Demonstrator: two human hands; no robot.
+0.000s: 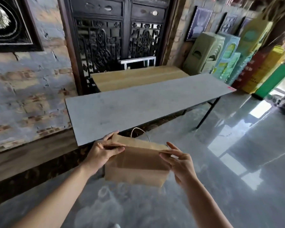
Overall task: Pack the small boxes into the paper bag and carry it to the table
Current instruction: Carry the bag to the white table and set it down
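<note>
Brown paper bag (136,168) upright, top folded, off floor, near grey table (138,104).

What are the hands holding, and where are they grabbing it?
A brown paper bag. The left hand pinches its top left corner and the right hand pinches its top right corner.

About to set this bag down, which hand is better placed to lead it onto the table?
Probably left: the left hand grips the paper bag nearest the table edge; the right hand is farther back.
</note>
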